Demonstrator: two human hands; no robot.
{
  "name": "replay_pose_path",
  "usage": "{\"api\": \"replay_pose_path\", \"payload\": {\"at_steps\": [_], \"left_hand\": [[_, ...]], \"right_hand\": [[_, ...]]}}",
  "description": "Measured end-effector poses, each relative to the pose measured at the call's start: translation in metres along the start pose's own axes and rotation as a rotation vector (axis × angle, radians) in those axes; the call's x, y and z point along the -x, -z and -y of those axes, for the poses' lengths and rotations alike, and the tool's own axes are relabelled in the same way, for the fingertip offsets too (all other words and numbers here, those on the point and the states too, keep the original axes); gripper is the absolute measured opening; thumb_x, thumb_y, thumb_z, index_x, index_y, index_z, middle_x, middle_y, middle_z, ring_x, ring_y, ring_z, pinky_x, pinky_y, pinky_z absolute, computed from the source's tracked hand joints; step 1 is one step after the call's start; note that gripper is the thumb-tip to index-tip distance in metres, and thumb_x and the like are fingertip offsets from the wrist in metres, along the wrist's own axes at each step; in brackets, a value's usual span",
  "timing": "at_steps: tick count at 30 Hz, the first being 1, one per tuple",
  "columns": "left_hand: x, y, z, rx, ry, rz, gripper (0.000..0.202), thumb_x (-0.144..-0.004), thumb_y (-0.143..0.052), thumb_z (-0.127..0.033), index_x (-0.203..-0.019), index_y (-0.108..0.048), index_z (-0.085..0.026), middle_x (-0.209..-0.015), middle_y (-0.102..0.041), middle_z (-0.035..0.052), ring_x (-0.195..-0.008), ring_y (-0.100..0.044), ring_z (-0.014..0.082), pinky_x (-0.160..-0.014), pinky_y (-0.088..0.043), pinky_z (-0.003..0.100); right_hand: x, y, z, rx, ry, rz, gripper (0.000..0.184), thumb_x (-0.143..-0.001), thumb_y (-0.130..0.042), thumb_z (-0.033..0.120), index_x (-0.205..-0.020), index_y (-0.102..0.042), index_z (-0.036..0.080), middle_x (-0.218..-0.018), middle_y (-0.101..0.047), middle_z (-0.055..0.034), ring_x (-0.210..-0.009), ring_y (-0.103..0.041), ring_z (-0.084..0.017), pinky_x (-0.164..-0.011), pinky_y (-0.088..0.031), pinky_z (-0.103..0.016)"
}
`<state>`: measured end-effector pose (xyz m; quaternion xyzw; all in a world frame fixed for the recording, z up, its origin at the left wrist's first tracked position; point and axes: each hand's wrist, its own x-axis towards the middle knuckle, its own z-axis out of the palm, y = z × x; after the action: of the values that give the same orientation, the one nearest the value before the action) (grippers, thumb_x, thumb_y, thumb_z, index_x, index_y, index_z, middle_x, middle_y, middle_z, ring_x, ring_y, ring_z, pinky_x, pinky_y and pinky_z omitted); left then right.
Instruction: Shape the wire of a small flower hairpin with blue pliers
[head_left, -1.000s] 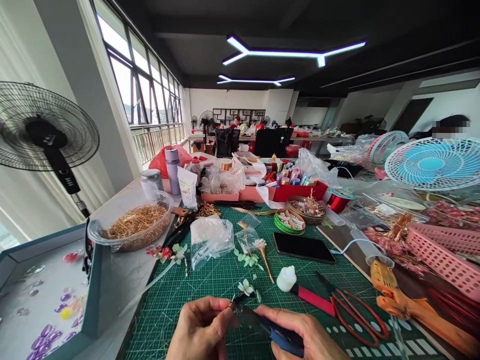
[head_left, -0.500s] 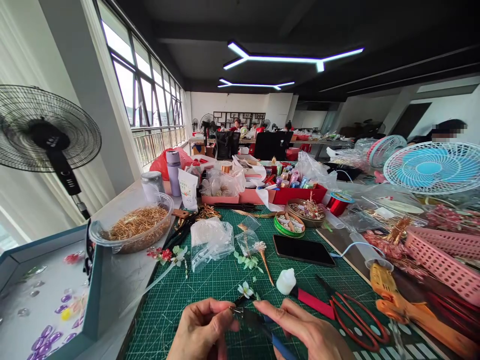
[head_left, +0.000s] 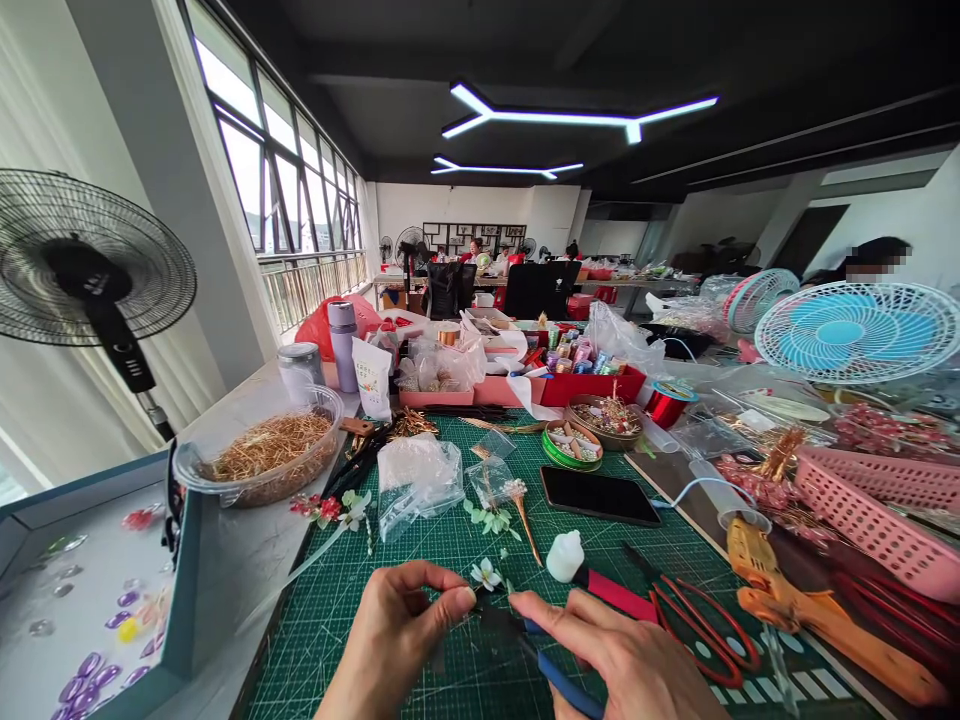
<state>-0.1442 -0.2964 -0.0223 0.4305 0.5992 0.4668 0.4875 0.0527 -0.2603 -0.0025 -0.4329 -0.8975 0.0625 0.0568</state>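
We log a stretch of green mat [head_left: 322, 622] between its left edge and our left hand [head_left: 394, 630]: thumb and forefinger nearly together, contents indiscernible. Between both hands: blue-handled pliers [head_left: 568, 686], grasped in our right hand [head_left: 622, 650], forefinger extended. Red-handled scissors [head_left: 720, 605] limit room rightward.

A head-worn camera looked forward and down past the nearby hands [head_left: 397, 635], across the worktop [head_left: 247, 545] toward the far wall [head_left: 399, 205].
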Motion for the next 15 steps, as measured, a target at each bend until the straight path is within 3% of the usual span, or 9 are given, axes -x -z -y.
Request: {"api": "replay_pose_path", "payload": {"at_steps": [3, 6, 9, 15], "left_hand": [[-0.005, -0.001, -0.004, 0.029, -0.015, 0.075, 0.038, -0.072, -0.064, -0.050, -0.068, -0.060, -0.012, -0.047, -0.047, -0.0064, -0.033, -0.038, 0.0040, -0.035, -0.023, 0.018], [-0.006, -0.002, -0.005, 0.106, -0.015, 0.122, 0.036, -0.074, -0.062, -0.047, -0.067, -0.058, -0.012, -0.058, -0.057, -0.0025, -0.030, -0.039, 0.0019, -0.033, -0.019, 0.018], [-0.005, -0.002, -0.006, 0.171, 0.019, 0.150, 0.032, -0.076, -0.062, -0.043, -0.069, -0.059, -0.012, -0.067, -0.064, 0.0005, -0.029, -0.040, 0.0002, -0.032, -0.015, 0.017], [-0.006, -0.002, -0.005, 0.264, 0.062, 0.197, 0.032, -0.075, -0.065, -0.041, -0.067, -0.059, -0.011, -0.053, -0.059, -0.0021, -0.026, -0.041, 0.0004, -0.031, -0.008, 0.017]], "right_hand": [[0.001, 0.005, -0.002, 0.005, 0.005, 0.013, 0.065, -0.060, -0.054, 0.011, -0.123, -0.057, 0.029, -0.102, -0.070, -0.0089, -0.081, -0.069, -0.030, -0.066, -0.059, -0.040], [0.002, 0.008, -0.007, -0.045, 0.019, -0.012, 0.068, -0.058, -0.053, 0.008, -0.123, -0.058, 0.029, -0.107, -0.068, -0.0087, -0.093, -0.066, -0.029, -0.074, -0.058, -0.034], [0.003, 0.011, -0.009, -0.092, 0.012, -0.003, 0.068, -0.056, -0.053, 0.006, -0.120, -0.060, 0.028, -0.108, -0.068, -0.0086, -0.093, -0.067, -0.027, -0.073, -0.058, -0.030], [0.002, 0.015, -0.007, -0.126, 0.004, 0.011, 0.064, -0.057, -0.056, 0.006, -0.117, -0.063, 0.027, -0.106, -0.069, -0.0090, -0.093, -0.067, -0.029, -0.073, -0.058, -0.032]]}}
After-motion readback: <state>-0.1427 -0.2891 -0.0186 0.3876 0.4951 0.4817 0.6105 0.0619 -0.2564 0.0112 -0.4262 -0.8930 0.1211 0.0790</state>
